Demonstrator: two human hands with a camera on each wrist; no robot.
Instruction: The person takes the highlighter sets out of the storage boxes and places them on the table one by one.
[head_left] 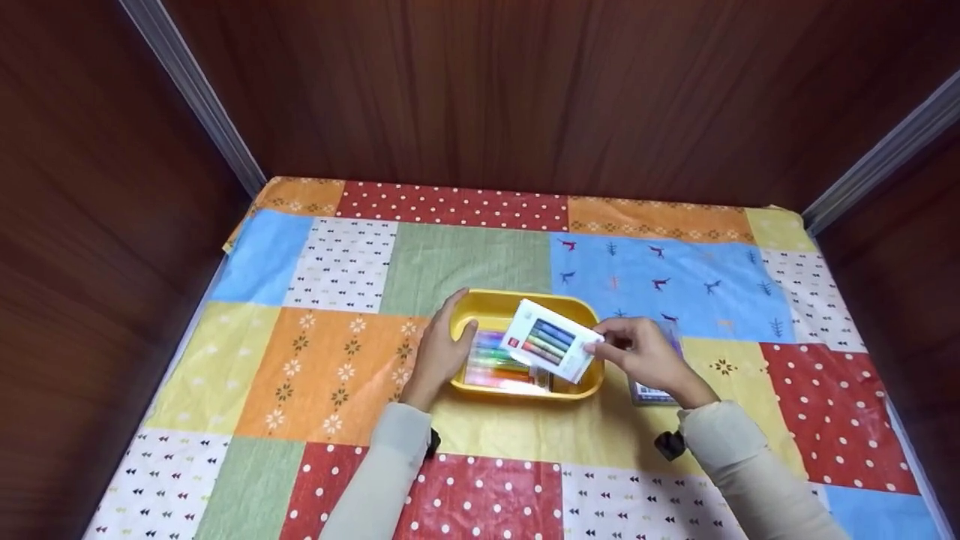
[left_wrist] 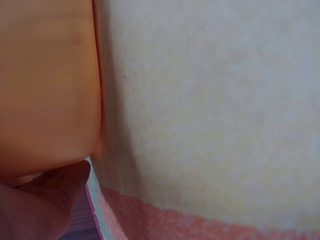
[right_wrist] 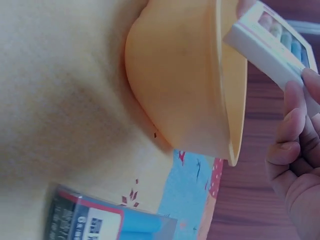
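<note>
My left hand (head_left: 441, 352) grips the left end of a yellow plastic tub (head_left: 491, 311), thumb at the inner side of the rim and fingers outside. In the left wrist view, fingertips (left_wrist: 75, 177) touch the tub's outer wall. Between thumb and fingers, my right hand (head_left: 649, 356) pinches one end of a white crayon box (head_left: 516, 339), tilted above the tub's right half. Coloured sticks show through the box's window. Inside the tub lies a clear pack of coloured pens (head_left: 495, 367), partly covered by the box.
A clear-fronted package (right_wrist: 100, 220) with blue contents lies on the table right of the tub, partly hidden under my right hand and wrist. A patchwork cloth (head_left: 465, 262) covers the table. Dark wood-like panels (head_left: 495, 97) stand at the back and both sides.
</note>
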